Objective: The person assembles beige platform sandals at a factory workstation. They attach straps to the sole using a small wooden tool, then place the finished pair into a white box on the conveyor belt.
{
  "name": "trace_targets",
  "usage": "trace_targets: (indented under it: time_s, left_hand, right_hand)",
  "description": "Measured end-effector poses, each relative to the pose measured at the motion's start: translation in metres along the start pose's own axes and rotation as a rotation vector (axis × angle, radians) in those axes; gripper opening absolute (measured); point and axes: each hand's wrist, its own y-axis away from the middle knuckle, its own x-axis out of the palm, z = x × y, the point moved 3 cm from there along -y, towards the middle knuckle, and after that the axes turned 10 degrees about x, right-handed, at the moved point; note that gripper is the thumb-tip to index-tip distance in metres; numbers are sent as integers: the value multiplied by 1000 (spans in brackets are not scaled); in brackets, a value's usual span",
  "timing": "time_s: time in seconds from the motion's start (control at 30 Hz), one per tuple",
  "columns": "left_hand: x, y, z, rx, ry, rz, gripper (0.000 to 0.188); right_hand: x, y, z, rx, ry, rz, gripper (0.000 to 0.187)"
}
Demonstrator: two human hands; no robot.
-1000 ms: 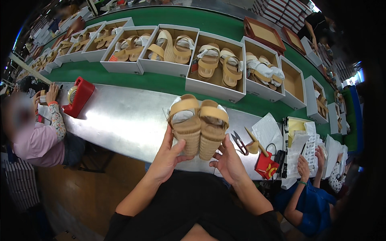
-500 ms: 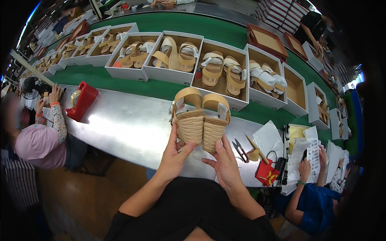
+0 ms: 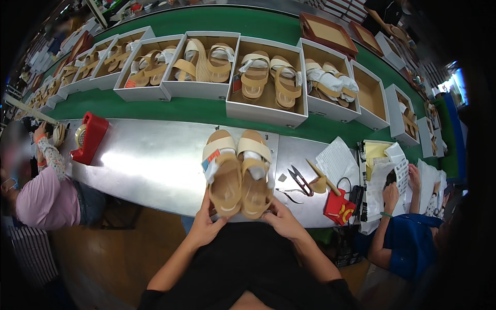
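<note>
A pair of tan sandals with pale straps is held side by side over the front of the metal table (image 3: 150,155), insoles facing up and toes pointing away. My left hand (image 3: 206,225) grips the heel end of the left sandal (image 3: 225,186). At the heel of the right sandal (image 3: 254,187), my right hand (image 3: 282,219) is closed in the same way. White paper stuffing sits under the straps, and a red and blue tag shows on the left sandal. My fingers beneath the soles are hidden.
Open white shoe boxes (image 3: 266,113) with sandals line the green belt (image 3: 196,109). A red tape dispenser (image 3: 92,137) stands left. Thread snips (image 3: 299,181), a wooden-handled tool (image 3: 324,177) and a red packet (image 3: 339,206) lie right. Co-workers sit at both sides (image 3: 49,196) (image 3: 408,237).
The sandals have tipped from showing their woven heels to showing their insoles, and come lower and slightly left. Both hands moved down with them. The view has shifted a little.
</note>
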Motion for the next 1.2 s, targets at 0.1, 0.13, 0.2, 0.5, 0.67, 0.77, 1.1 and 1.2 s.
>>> trace_targets:
  time_s: [0.1, 0.13, 0.2, 0.5, 0.67, 0.77, 1.1, 1.2]
  left_hand:
    - [-32, 15, 23, -76, -149, -42, 66]
    - [-43, 19, 27, -90, -217, -73, 56]
    - [-58, 1, -3, -34, -375, -200, 32]
    - [-26, -131, -75, 372, -805, 209, 21]
    - [-2, -181, -44, 340, -762, 750, 31]
    - [4, -191, -29, 609, -877, 889, 36]
    - [20, -204, -7, 743, -966, 1004, 27]
    - [10, -204, 10, 579, -700, 803, 46]
  right_hand:
    - [-13, 3, -8, -40, 345, -133, 35]
    - [-17, 1, 4, -40, 372, -234, 32]
    - [-27, -12, 19, -109, 375, -417, 24]
    - [-35, -74, 57, 29, 324, -144, 28]
    - [-39, -72, 64, 36, 386, -164, 29]
    - [-35, -74, 62, -39, 593, -200, 25]
    - [-61, -72, 16, -264, 713, -173, 31]
    - [-46, -82, 23, -409, 762, -295, 32]
